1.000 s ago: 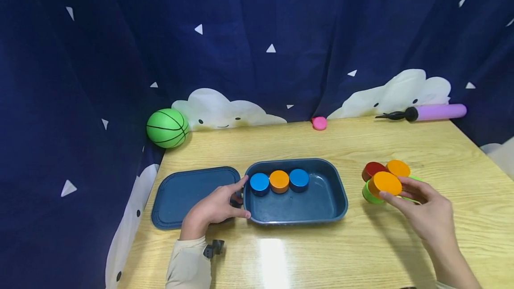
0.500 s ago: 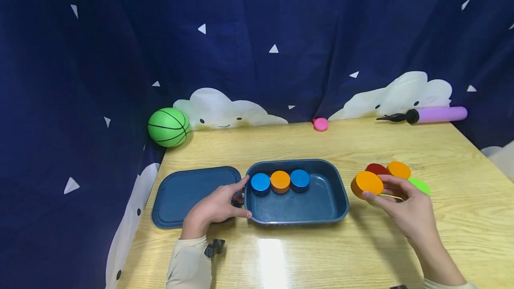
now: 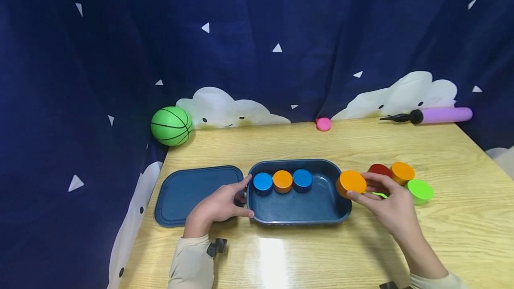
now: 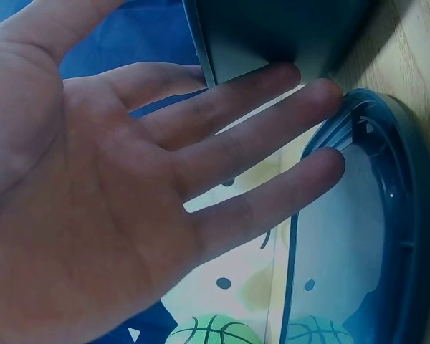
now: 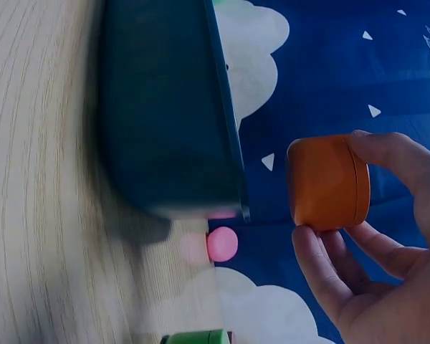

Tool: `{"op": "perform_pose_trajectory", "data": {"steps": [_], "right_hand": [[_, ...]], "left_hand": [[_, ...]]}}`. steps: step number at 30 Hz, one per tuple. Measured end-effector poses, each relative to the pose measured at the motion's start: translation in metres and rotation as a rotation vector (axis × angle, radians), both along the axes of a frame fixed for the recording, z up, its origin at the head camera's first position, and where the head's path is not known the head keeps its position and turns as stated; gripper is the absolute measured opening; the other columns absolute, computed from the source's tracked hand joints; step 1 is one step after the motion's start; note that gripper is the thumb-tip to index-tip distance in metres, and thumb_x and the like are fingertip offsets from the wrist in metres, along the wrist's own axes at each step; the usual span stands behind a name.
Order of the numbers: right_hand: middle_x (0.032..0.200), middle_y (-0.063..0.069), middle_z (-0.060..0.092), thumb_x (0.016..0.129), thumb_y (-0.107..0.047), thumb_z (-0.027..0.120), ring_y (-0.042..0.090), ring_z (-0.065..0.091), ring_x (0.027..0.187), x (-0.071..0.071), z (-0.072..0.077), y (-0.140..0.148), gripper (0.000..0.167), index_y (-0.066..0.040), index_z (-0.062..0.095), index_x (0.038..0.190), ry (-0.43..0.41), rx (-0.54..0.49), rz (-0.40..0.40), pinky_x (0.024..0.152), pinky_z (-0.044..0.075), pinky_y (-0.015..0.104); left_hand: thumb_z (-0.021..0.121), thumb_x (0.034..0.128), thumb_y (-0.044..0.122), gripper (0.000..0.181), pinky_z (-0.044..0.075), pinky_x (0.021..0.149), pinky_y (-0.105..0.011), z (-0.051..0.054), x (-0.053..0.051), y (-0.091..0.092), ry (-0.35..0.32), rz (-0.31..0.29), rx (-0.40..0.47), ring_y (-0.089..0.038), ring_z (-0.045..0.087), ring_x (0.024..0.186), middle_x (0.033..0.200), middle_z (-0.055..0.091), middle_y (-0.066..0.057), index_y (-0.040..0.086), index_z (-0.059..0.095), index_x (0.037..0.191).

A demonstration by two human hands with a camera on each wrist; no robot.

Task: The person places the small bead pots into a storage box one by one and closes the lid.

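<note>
Between the thumb and fingers of my right hand [image 3: 395, 204] is an orange round tin [image 3: 350, 183], raised over the right end of a dark blue box [image 3: 297, 213]. The right wrist view shows a seam round this tin [image 5: 326, 183]. Inside the box, along its back left, two blue tins [image 3: 263, 183] flank another orange tin [image 3: 283, 181]. My left hand [image 3: 217, 204] touches the box's left end with thumb and index finger spread. Its other fingers [image 4: 244, 154] are nearly straight in the left wrist view, between the box and a dark blue lid [image 3: 188, 195].
Right of the box stand a red tin [image 3: 379, 170], an orange tin [image 3: 403, 173] and a green tin [image 3: 420, 191]; more green shows behind my right hand. A green ball [image 3: 171, 125], a pink round object [image 3: 323, 124] and a purple pump [image 3: 445, 115] lie along the back.
My right hand has carried the orange tin leftward, from above the group of tins to the box's right end. My left hand stays at the box's left end.
</note>
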State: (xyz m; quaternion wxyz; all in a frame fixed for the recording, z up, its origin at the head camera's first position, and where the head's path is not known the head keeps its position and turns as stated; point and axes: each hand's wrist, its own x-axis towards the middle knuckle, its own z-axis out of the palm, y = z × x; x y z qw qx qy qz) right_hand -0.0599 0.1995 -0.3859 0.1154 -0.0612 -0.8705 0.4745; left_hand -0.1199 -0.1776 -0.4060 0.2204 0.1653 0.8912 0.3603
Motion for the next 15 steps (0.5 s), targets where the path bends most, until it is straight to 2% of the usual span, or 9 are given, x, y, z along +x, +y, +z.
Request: {"op": "perform_pose_trajectory", "data": {"steps": [7,11,15], "right_hand": [[0.114,0.017,0.068,0.081,-0.026,0.087,-0.012,0.057,0.084,-0.003,-0.001,-0.014,0.057,0.000,0.065,0.126,-0.021,0.030,0.045,0.073,0.051,0.005],[0.120,0.021,0.066,0.081,-0.026,0.086,-0.014,0.056,0.086,-0.006,-0.003,-0.022,0.060,0.000,0.063,0.130,-0.049,0.007,0.077,0.074,0.051,0.006],[0.120,0.021,0.067,0.081,-0.026,0.087,-0.009,0.059,0.087,-0.009,-0.005,-0.029,0.060,0.000,0.063,0.130,-0.078,-0.027,0.100,0.074,0.052,0.008]], "left_hand": [[0.085,0.0822,0.024,0.099,0.049,0.103,-0.048,0.000,0.000,0.000,0.003,-0.007,-0.002,-0.026,0.067,0.114,0.145,0.056,-0.016,0.014,0.027,0.161],[0.085,0.0824,0.024,0.099,0.049,0.104,-0.048,0.000,0.000,-0.001,0.005,-0.008,-0.002,-0.026,0.067,0.114,0.143,0.057,-0.016,0.014,0.027,0.161],[0.085,0.0825,0.024,0.098,0.049,0.104,-0.049,0.000,0.000,-0.001,0.002,-0.003,0.005,-0.026,0.067,0.114,0.146,0.055,-0.015,0.015,0.027,0.161]]}}
